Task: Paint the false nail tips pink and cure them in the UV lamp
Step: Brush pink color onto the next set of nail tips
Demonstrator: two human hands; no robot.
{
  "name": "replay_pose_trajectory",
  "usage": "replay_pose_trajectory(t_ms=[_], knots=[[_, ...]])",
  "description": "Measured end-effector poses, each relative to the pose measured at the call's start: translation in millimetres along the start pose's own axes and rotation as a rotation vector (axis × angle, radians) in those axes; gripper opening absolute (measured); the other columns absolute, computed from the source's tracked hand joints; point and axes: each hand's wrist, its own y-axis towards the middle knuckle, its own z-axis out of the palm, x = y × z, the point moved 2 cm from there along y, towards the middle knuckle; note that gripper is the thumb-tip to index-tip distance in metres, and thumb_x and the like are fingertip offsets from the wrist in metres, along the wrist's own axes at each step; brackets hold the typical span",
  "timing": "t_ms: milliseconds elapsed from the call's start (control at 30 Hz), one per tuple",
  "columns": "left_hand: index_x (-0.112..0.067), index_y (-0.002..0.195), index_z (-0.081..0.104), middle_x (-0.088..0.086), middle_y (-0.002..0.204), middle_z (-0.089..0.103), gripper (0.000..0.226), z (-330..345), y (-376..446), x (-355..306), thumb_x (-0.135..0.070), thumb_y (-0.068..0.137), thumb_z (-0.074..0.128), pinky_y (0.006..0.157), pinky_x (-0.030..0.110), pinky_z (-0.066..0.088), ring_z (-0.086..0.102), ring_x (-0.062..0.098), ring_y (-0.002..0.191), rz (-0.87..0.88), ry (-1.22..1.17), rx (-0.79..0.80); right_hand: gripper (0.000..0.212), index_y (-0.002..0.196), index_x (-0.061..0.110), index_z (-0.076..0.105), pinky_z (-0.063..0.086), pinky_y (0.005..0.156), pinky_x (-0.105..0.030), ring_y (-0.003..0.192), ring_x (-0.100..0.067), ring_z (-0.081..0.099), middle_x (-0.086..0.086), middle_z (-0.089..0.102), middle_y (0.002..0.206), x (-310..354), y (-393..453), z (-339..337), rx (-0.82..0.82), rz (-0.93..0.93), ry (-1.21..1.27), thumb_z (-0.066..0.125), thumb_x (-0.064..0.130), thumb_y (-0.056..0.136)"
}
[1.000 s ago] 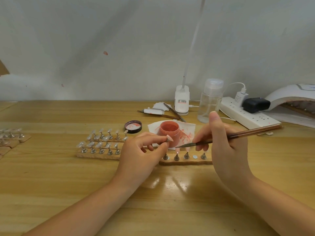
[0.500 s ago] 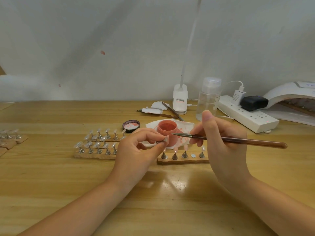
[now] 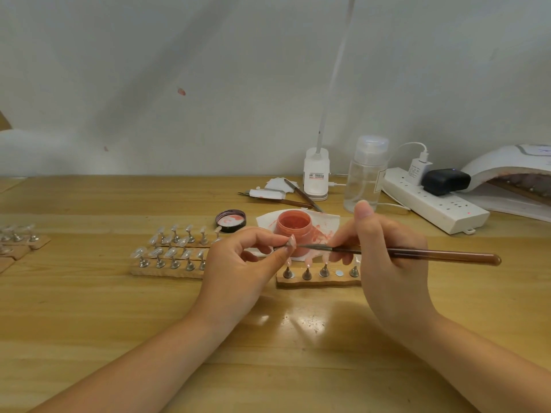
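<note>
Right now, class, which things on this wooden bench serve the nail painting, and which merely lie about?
In use:
left hand pinching a small false nail tip
right hand gripping the long brown brush
open pot of pink gel
wooden strip of metal stands
white UV lamp

Lying about:
clear plastic bottle
white power strip
black round lid
</note>
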Motion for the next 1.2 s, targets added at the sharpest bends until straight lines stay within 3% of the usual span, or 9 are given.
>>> replay_pose_trajectory(t_ms=[133, 267, 400, 600, 767, 900, 1033, 1100, 1200], knots=[[-0.028, 0.067, 0.070, 0.002, 0.076, 0.068, 0.008, -0.1, 0.0, -0.7, -0.033, 0.061, 0.070, 0.053, 0.011, 0.041, 0.049, -0.003, 0.055, 0.012, 0.010, 0.005, 0.036, 0.064, 0.023, 0.064, 0.043, 0.051, -0.014, 0.055, -0.006, 0.059, 0.005, 0.065, 0.060, -0.9, 3.2, 1.2, 0.015, 0.012, -0.070, 0.041, 0.037, 0.088], [-0.029, 0.067, 0.070, 0.001, 0.076, 0.068, 0.008, -0.8, 0.3, 1.5, -0.022, 0.067, 0.074, 0.054, 0.012, 0.041, 0.049, -0.002, 0.057, 0.011, 0.037, 0.004, 0.042, 0.059, 0.014, 0.064, 0.042, 0.049, -0.011, 0.050, -0.003, 0.057, 0.006, 0.063, 0.055, -1.8, 0.1, 1.3, 0.032, 0.027, -0.015, 0.042, 0.037, 0.087], [-0.027, 0.068, 0.070, 0.001, 0.076, 0.068, 0.011, -0.1, -0.1, -0.6, -0.034, 0.060, 0.069, 0.053, 0.012, 0.040, 0.048, -0.002, 0.056, 0.016, 0.016, 0.006, 0.046, 0.056, 0.010, 0.063, 0.042, 0.048, -0.011, 0.047, -0.004, 0.055, -0.002, 0.061, 0.053, -1.4, -1.4, -1.4, 0.008, 0.035, 0.019, 0.041, 0.037, 0.087], [-0.028, 0.067, 0.070, 0.001, 0.075, 0.068, 0.013, -0.1, -0.5, -0.5, -0.037, 0.059, 0.068, 0.051, 0.012, 0.040, 0.048, -0.002, 0.054, 0.019, 0.025, 0.001, 0.035, 0.065, 0.022, 0.064, 0.043, 0.055, -0.012, 0.057, -0.004, 0.060, 0.011, 0.064, 0.059, -2.6, 3.6, 0.3, 0.018, 0.005, -0.068, 0.042, 0.035, 0.088], [-0.031, 0.067, 0.069, -0.005, 0.075, 0.068, 0.010, -1.1, 0.6, 2.1, -0.021, 0.067, 0.074, 0.053, 0.011, 0.040, 0.050, -0.003, 0.057, 0.021, 0.052, 0.003, 0.041, 0.059, 0.015, 0.065, 0.043, 0.049, -0.012, 0.050, -0.004, 0.058, 0.006, 0.063, 0.056, -1.3, -1.2, 1.8, 0.036, 0.007, -0.044, 0.042, 0.036, 0.087], [-0.029, 0.067, 0.070, 0.000, 0.075, 0.068, 0.009, -0.5, 0.0, 1.0, -0.036, 0.061, 0.069, 0.052, 0.013, 0.040, 0.048, -0.001, 0.055, 0.013, 0.024, -0.002, 0.042, 0.058, 0.014, 0.063, 0.042, 0.050, -0.011, 0.049, -0.003, 0.056, 0.007, 0.062, 0.053, 0.1, -0.8, 0.6, 0.004, 0.023, -0.003, 0.044, 0.033, 0.089], [-0.030, 0.065, 0.069, 0.001, 0.073, 0.068, 0.009, 0.0, -0.7, -0.5, -0.037, 0.060, 0.069, 0.052, 0.012, 0.039, 0.046, -0.003, 0.052, 0.011, 0.032, -0.025, 0.040, 0.061, 0.020, 0.063, 0.041, 0.053, -0.009, 0.052, -0.001, 0.055, 0.012, 0.063, 0.054, -1.0, 2.3, 0.5, -0.039, 0.064, -0.015, 0.043, 0.029, 0.094], [-0.031, 0.065, 0.069, 0.000, 0.071, 0.068, 0.004, -0.4, -0.7, -0.8, -0.032, 0.063, 0.072, 0.052, 0.012, 0.038, 0.046, -0.003, 0.052, 0.002, 0.036, -0.023, 0.038, 0.060, 0.020, 0.064, 0.040, 0.053, -0.007, 0.053, 0.001, 0.056, 0.014, 0.063, 0.054, -0.4, 1.7, 2.4, -0.031, 0.081, -0.018, 0.041, 0.031, 0.089], [-0.030, 0.066, 0.069, -0.005, 0.066, 0.066, 0.015, -1.2, -0.6, 0.1, -0.016, 0.070, 0.074, 0.050, 0.010, 0.037, 0.046, -0.004, 0.049, 0.009, 0.048, -0.025, 0.041, 0.060, 0.013, 0.064, 0.040, 0.050, -0.008, 0.051, 0.000, 0.056, 0.011, 0.062, 0.053, 0.3, -1.4, 3.8, -0.015, 0.088, 0.003, 0.042, 0.032, 0.089]])
